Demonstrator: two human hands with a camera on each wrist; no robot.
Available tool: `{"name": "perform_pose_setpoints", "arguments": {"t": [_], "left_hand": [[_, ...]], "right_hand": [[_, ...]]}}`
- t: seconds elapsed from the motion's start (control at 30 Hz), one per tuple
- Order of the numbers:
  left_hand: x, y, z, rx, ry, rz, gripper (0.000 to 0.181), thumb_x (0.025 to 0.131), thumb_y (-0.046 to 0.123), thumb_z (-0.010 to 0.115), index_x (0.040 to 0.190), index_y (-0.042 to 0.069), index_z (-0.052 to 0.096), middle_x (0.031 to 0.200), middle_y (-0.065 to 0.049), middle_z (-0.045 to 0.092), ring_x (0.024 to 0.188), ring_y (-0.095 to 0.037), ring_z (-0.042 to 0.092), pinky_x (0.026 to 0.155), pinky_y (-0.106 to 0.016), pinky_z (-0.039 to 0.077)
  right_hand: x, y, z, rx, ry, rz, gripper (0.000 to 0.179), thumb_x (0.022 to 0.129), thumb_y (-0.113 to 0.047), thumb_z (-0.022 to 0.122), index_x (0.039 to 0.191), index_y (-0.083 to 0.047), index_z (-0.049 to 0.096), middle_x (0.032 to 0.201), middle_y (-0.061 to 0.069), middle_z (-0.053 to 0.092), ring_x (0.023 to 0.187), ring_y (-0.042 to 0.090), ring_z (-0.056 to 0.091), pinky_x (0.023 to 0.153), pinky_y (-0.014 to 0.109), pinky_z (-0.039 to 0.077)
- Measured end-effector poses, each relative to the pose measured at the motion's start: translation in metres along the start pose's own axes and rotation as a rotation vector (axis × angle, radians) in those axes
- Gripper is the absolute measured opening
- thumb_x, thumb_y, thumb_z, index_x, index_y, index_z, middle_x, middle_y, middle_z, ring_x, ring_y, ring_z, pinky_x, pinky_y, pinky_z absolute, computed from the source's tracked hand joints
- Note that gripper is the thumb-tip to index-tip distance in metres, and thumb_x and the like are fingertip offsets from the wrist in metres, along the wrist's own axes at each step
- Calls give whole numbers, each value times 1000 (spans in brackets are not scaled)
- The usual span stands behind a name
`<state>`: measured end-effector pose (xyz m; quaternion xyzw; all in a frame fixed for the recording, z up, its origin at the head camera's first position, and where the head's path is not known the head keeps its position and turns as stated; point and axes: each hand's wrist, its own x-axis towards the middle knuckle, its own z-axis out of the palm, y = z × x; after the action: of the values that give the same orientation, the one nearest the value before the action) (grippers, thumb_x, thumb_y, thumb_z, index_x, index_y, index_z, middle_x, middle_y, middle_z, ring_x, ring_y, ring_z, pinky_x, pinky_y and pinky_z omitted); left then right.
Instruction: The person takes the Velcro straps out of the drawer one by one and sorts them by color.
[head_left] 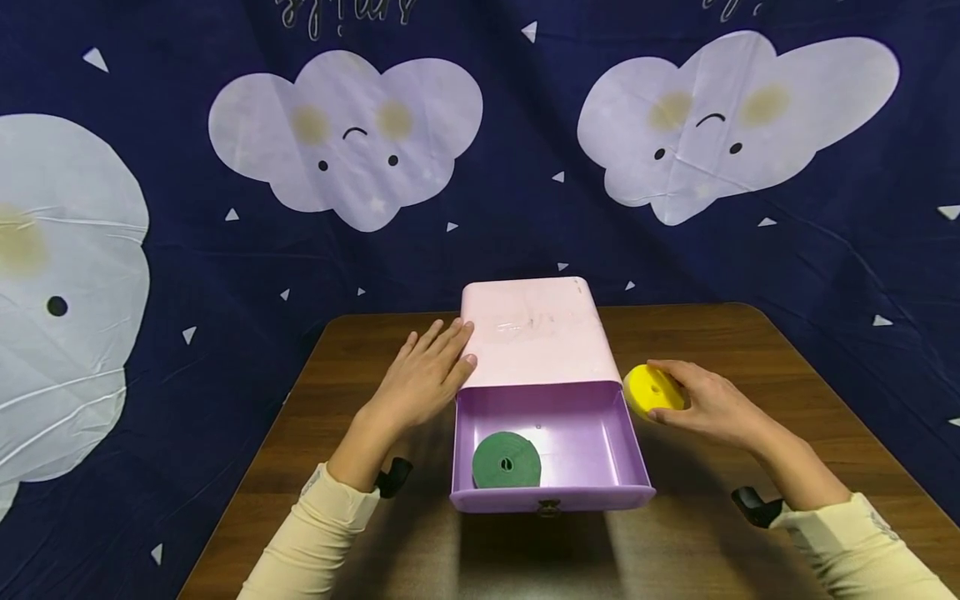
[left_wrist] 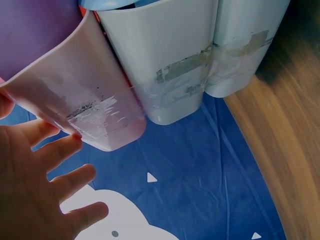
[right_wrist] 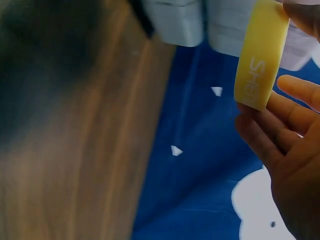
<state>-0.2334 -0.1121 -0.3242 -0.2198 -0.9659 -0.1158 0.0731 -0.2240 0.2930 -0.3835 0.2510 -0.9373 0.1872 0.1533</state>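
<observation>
A purple drawer sticks out from under a pink cover, and a green coiled strip lies flat in its front left corner. My left hand is at the cover's left side, fingers spread and fairly straight; in the left wrist view its fingertips touch the pink wall. Just right of the drawer, my right hand pinches a round yellow disc between thumb and fingers. The disc has a small centre hole, and the right wrist view shows pale lettering on its broad rim.
Pale box sections stand beside the pink one in the left wrist view, with clear tape across them. Everything rests on a brown wooden table. Behind it hangs a dark blue cloth printed with clouds. A metal clasp is on the drawer's front.
</observation>
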Motion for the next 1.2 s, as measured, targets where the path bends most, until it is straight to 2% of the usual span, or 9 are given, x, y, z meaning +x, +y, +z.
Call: {"name": "perform_pose_setpoints", "arguments": {"t": [0.23,0.5,0.9,1.1,1.2], "left_hand": [[0,0,1,-6,6,1,56,101,52,20,151,27,20,158,4,21,148,-24,15,119,-53,11],[2,2,0,-12,2,0,56,101,52,20,151,27,20,158,4,20,148,-24,15,119,-53,10],[0,2,1,-12,15,-1,56,101,51,21,151,26,21,158,4,22,148,-24,16,119,-53,12],[0,2,0,-3,19,5,56,101,51,21,151,26,22,158,4,22,148,-24,17,119,-54,13],[-1,2,-1,-3,15,1,56,101,51,21,151,26,21,158,4,22,148,-24,16,119,-53,12]], "right_hand": [[4,14,33,4,-56,73,67,71,-28,79,125,1,54,107,15,66,85,19,58,70,35,47],[10,30,60,-23,-125,134,65,73,-32,76,123,4,54,105,20,65,87,26,59,72,41,48],[15,42,81,-53,-180,155,61,74,-32,75,116,7,55,91,15,65,80,27,61,69,46,51],[13,47,89,-66,-200,154,54,74,-32,75,109,4,57,81,9,62,75,23,58,63,41,49],[12,48,91,-63,-208,165,55,75,-35,74,110,4,57,84,10,63,77,25,59,64,41,48]]}}
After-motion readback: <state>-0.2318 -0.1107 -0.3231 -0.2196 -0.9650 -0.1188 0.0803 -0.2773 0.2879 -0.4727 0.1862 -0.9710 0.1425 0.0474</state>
